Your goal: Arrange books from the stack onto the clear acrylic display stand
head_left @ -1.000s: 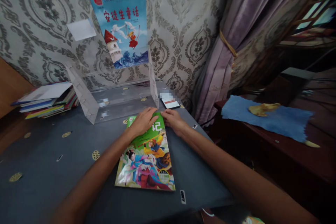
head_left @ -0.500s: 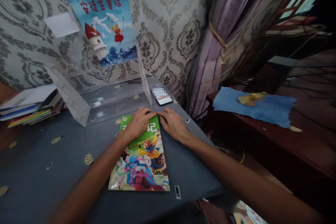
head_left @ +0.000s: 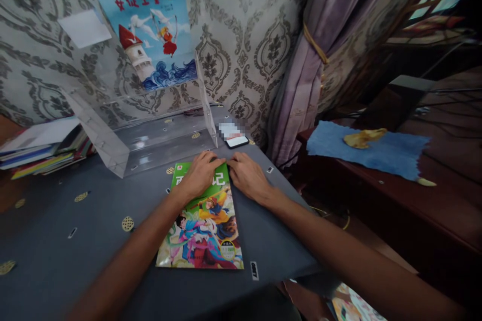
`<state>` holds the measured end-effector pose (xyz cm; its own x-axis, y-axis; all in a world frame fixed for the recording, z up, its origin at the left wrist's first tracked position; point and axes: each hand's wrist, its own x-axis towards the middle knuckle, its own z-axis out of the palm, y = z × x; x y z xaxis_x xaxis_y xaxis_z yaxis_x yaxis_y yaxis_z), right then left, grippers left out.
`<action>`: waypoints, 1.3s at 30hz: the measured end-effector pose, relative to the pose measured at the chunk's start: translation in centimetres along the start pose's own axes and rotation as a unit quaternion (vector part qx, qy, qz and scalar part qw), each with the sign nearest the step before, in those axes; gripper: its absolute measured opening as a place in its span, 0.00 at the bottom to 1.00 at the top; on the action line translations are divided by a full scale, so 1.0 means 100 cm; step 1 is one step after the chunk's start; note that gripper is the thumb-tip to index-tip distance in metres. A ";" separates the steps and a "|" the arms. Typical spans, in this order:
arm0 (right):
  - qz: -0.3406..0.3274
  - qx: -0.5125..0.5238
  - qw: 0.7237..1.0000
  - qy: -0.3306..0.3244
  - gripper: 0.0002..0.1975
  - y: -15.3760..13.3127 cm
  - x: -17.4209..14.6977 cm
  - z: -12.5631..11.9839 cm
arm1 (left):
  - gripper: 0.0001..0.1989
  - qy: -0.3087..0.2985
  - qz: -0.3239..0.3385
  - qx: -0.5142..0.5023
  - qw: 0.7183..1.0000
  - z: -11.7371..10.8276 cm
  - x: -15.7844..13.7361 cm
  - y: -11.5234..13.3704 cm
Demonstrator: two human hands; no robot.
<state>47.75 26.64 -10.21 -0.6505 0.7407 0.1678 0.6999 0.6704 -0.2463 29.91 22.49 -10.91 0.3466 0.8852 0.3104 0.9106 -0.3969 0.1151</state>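
Note:
A picture book (head_left: 211,246) with a green top and colourful painted figures lies face up on the dark grey table. My left hand (head_left: 201,173) rests palm down across its upper part, covering some of the title; its fingers reach the top edge and the thumb points to the upper right corner. At that corner, my right hand (head_left: 248,175) has its thumb and forefinger drawn together at the book's edge, the rest of the hand lying on the table to the right. The two hands almost meet. Part of the right fingertips' contact is hidden.
Behind the book stands a clear acrylic rack (head_left: 107,148), with a phone (head_left: 238,141) right of it. A stack of books (head_left: 45,148) sits at the left. A blue book poster (head_left: 150,25) is on the wall. Rightward are a purple curtain (head_left: 297,80) and a blue cloth (head_left: 331,148).
The view has shifted slightly. Both hands keep nearly the same place at the top of the picture book, which lies as before.

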 end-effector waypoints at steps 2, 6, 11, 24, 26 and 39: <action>0.009 0.021 1.000 0.006 0.15 0.002 0.001 -0.001 | 0.24 0.004 0.003 0.004 1.000 0.000 -0.003 0.000; 0.022 0.061 0.998 0.024 0.16 0.003 0.001 -0.002 | 0.25 0.009 0.028 -0.002 1.000 -0.003 -0.017 0.005; 0.008 0.081 0.996 0.030 0.18 0.001 -0.001 -0.001 | 0.23 -0.022 0.062 -0.042 0.997 -0.017 -0.046 0.025; -0.001 0.087 0.996 0.031 0.20 0.001 -0.002 0.002 | 0.23 -0.088 0.157 -0.134 0.975 -0.055 -0.118 0.094; -0.008 0.077 0.996 0.034 0.20 0.001 -0.003 0.004 | 0.22 -0.079 0.161 -0.124 0.976 -0.055 -0.118 0.097; 0.031 -0.010 0.999 0.014 0.29 -0.038 -0.021 0.000 | 0.25 0.072 -0.210 -0.053 0.974 -0.026 -0.114 0.013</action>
<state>46.40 22.53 -9.62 -0.5975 0.7814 0.1799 0.7443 0.6239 -0.2383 26.60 11.21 -11.83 -0.0926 0.9348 0.3430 0.9344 -0.0375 0.3543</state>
